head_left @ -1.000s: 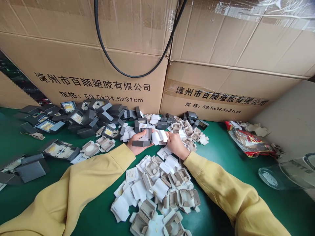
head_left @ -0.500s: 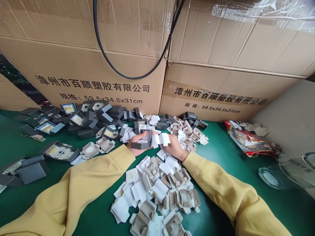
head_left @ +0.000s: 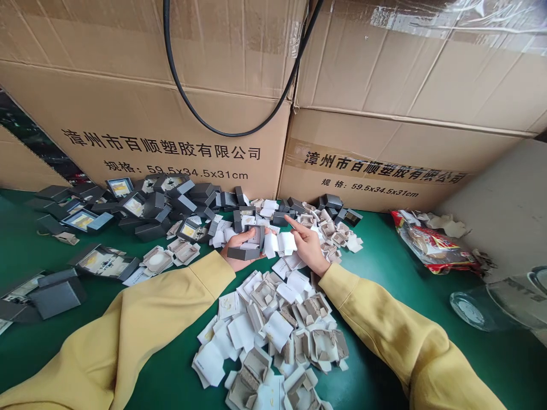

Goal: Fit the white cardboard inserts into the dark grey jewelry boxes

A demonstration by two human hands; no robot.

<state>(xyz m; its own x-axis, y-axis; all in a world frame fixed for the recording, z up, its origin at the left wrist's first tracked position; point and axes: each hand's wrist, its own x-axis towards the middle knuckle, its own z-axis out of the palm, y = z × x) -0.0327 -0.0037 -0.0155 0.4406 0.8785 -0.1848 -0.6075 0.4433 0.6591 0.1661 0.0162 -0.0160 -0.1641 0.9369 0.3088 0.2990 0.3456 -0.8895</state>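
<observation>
My left hand (head_left: 240, 246) is closed around a small dark grey box (head_left: 247, 252), which stands open with its pale inside facing up. Just right of that box, a folded white card insert (head_left: 286, 243) sits beside my right hand (head_left: 308, 246). The right index finger stretches out to the left above the card, and the other fingers are bent and partly hidden. No firm hold on the card shows. Below both hands spreads a heap of torn white and grey card inserts (head_left: 277, 330).
Many dark grey boxes (head_left: 154, 208) pile up at the back left. More inserts (head_left: 333, 230) lie behind my right hand. A red snack bag (head_left: 433, 242) and a clear glass vessel (head_left: 474, 310) are at the right. Large cartons (head_left: 171, 114) wall off the back; a black cable (head_left: 233, 135) hangs down.
My right hand has drawn slightly back from the white card, and its index finger has lifted and straightened. The card and my left hand with the box have stayed in place.
</observation>
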